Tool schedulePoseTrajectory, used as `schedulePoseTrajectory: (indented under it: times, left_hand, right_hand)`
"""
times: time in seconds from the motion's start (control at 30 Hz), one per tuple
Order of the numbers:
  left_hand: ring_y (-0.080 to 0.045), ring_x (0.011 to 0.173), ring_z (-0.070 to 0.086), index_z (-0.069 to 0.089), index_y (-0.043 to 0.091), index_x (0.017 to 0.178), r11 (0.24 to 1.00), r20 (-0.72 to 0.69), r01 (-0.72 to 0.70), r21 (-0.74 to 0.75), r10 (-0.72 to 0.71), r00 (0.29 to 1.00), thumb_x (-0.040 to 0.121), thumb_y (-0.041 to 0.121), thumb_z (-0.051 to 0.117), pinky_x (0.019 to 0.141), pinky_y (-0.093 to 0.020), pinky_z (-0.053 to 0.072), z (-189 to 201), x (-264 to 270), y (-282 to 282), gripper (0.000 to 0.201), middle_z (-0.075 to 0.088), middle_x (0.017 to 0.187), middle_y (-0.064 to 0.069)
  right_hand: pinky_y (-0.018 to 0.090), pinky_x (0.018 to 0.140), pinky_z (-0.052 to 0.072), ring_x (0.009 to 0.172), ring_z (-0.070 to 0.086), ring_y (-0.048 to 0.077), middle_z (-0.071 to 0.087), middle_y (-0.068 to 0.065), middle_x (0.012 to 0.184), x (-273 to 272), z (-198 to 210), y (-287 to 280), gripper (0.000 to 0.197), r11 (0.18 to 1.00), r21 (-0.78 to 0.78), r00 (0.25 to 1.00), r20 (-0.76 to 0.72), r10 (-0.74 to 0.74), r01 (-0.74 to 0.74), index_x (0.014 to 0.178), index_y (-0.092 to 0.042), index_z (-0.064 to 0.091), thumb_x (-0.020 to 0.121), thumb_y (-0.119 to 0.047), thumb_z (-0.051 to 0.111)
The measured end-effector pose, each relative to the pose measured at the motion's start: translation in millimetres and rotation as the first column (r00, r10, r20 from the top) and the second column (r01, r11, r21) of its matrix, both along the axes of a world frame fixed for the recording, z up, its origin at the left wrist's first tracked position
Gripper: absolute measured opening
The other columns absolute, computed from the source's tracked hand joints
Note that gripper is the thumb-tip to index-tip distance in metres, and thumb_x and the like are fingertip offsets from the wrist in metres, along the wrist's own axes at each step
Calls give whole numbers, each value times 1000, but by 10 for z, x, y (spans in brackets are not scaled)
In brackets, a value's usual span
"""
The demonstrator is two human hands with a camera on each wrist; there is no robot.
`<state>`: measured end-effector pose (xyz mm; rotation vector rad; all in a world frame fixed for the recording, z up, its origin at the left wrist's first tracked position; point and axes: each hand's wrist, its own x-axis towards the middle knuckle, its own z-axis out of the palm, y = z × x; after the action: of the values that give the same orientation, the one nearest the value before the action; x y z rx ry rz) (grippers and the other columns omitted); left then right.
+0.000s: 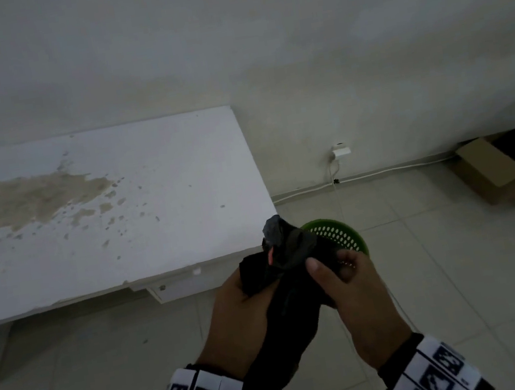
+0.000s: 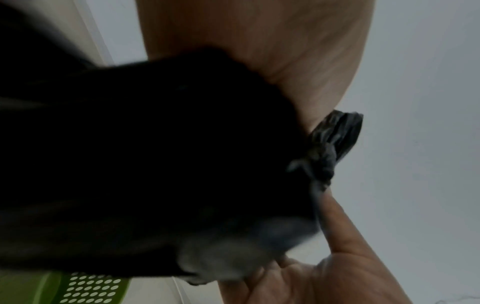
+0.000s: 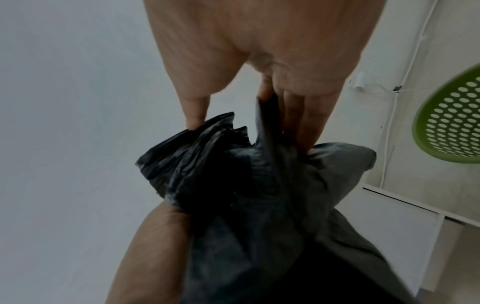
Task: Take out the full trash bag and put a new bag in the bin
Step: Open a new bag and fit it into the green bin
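Note:
A crumpled black plastic trash bag [image 1: 285, 295] hangs between both my hands above the floor, its bunched top [image 1: 276, 229] sticking up. My left hand [image 1: 242, 301] grips its left side and my right hand [image 1: 340, 277] pinches its right edge between thumb and fingers. Beneath and behind the bag stands the green perforated bin [image 1: 345, 235], partly hidden by the bag and my right hand. The right wrist view shows my fingers [image 3: 298, 123] pinching a fold of the bag [image 3: 259, 185], with the bin [image 3: 451, 123] at the right. In the left wrist view the bag [image 2: 155, 154] fills most of the picture.
A white stained table [image 1: 100, 213] stands to the left, its corner close to the bin. An open cardboard box [image 1: 498, 170] lies on the tiled floor at the far right. A wall socket with a plugged-in cable [image 1: 340, 152] sits behind the bin.

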<state>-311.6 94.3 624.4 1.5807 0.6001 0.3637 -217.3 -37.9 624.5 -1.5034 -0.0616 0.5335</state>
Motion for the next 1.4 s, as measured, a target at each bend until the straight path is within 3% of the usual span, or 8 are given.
schedulePoseTrajectory:
  times: [0.1, 0.17, 0.37, 0.57, 0.73, 0.9, 1.07, 1.4]
  left_hand:
    - [-9, 77, 71, 73, 11, 86, 999, -40, 16, 30, -15, 999, 94, 15, 65, 74, -24, 50, 58, 276, -243, 12, 74, 75, 2]
    - [-18, 85, 72, 74, 8, 89, 1000, -59, 25, 0, -25, 998, 90, 13, 69, 77, -27, 53, 109, 450, -361, 7, 76, 82, -5]
    - [-5, 77, 63, 64, 30, 84, 987, -124, 81, 142, -64, 990, 95, 5, 60, 71, -16, 50, 292, 892, -704, 27, 68, 81, 12]
    - [-3, 85, 58, 54, 29, 99, 917, 53, -232, 323, 227, 972, 82, 31, 77, 71, -11, 44, 295, 1264, -964, 28, 60, 93, 11]
    - [-10, 62, 49, 51, 21, 69, 871, -4, -152, 466, 174, 985, 95, 27, 62, 58, -14, 40, 417, 1496, -1024, 28, 56, 66, 4]
    - [-34, 110, 68, 69, 3, 117, 905, 262, 115, -409, -5, 965, 102, 36, 49, 96, -43, 54, 582, 1630, -989, 41, 72, 116, -20]
    - [-17, 95, 74, 78, 21, 103, 998, 150, 12, 66, -21, 988, 95, 20, 65, 92, -43, 58, 611, 1952, -832, 15, 79, 97, 3]
    - [-22, 98, 74, 78, 17, 100, 993, 205, 47, -110, -24, 979, 99, 15, 58, 86, -33, 59, 771, 2709, -529, 20, 79, 99, -4]
  right_hand:
    - [15, 83, 52, 120, 51, 11, 40, -6, 139, 341, 99, -264, 103, 965, -250, 968, 252, -14, 79, 145, -25, 29, 62, -43, 87]
    - [39, 103, 46, 138, 35, 22, 19, -2, 154, 599, 101, -491, 111, 870, -470, 817, 554, 159, 149, 150, -24, 25, 61, -60, 80]
    - [47, 108, 38, 132, 48, 21, 64, -7, 118, 1039, 195, -888, 34, 820, -572, 445, 730, 519, -19, 99, -31, 72, 76, -54, 62]
    - [2, 85, 39, 92, 57, -2, 65, -12, 96, 1199, 347, -1044, 4, 967, -253, 564, 803, 191, 32, 85, -16, 67, 87, -19, 69]
    - [14, 87, 48, 100, 63, 4, 66, -9, 105, 1322, 341, -1082, 14, 985, -156, 528, 832, 173, -76, 91, -12, 68, 89, -25, 64]
    - [13, 85, 47, 103, 62, 4, 66, -3, 114, 1441, 294, -1039, 20, 942, -238, 470, 821, 324, -234, 82, -9, 68, 87, -28, 66]
    - [25, 73, 54, 85, 67, 8, 71, -4, 91, 1774, 425, -924, 23, 976, -126, 612, 762, 211, -180, 86, -14, 70, 91, -31, 57]
    - [47, 85, 59, 88, 74, 17, 78, -3, 88, 2696, 744, -439, 14, 990, -110, 939, 322, 124, -94, 90, -23, 78, 89, -30, 67]
